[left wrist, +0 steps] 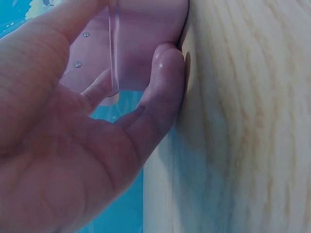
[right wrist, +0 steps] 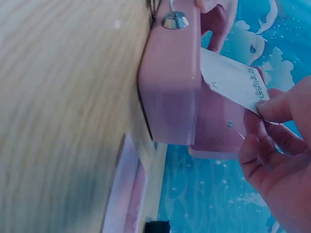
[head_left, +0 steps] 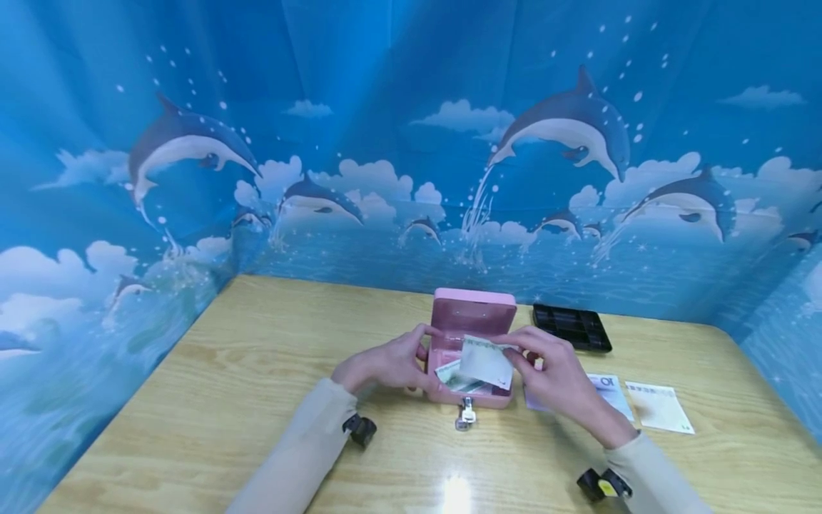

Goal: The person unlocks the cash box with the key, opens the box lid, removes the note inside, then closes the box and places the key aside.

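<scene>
A pink cash box (head_left: 474, 295) stands on the table with its lid raised. My left hand (head_left: 398, 363) grips the box's left side, thumb near the front corner and a finger toward the back. In the left wrist view, fingers (left wrist: 167, 73) lie against the pink wall. My right hand (head_left: 561, 368) pinches a pale banknote (head_left: 486, 362) by its edge between thumb and finger, over the open box. The right wrist view shows that banknote (right wrist: 233, 80) tilted at the box's rim. Another greenish banknote (head_left: 448, 373) lies inside, partly covered by the held one.
Keys (head_left: 467, 414) hang from the lock at the box's front. Behind to the right lies a black compartment tray (head_left: 571, 328). A purplish banknote (head_left: 613, 392) and a pale banknote (head_left: 660, 407) lie on the table (head_left: 270, 343) at right. A dolphin-print curtain (head_left: 385, 143) surrounds the table's back and sides.
</scene>
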`<state>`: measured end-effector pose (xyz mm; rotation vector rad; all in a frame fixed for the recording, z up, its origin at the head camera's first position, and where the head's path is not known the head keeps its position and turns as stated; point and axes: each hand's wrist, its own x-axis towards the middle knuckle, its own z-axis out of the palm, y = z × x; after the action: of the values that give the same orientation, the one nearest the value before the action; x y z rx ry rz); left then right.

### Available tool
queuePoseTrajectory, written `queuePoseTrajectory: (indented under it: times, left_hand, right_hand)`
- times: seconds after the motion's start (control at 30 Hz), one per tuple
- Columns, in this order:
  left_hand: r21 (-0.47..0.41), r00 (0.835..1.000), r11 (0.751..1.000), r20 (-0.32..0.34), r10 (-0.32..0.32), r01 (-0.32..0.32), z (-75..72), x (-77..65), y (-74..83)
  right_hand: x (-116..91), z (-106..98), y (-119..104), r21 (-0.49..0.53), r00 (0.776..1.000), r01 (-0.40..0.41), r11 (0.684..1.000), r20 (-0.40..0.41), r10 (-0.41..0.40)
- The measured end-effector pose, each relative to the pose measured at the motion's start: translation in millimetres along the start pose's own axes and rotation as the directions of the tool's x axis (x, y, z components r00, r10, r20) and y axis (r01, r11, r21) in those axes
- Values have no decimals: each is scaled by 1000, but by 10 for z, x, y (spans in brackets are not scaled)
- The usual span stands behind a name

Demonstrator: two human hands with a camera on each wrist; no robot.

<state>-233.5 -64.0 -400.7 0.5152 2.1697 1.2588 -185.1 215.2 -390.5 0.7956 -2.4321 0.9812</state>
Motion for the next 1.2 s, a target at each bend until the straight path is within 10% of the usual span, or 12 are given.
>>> queuePoseTrajectory:
  times: [1.2]
  left_hand:
    - [45, 999, 998, -19, -31, 32, 26, 5, 32]
  right_hand:
    - [-297, -551, 81, -171, 989, -148, 974, -49, 141]
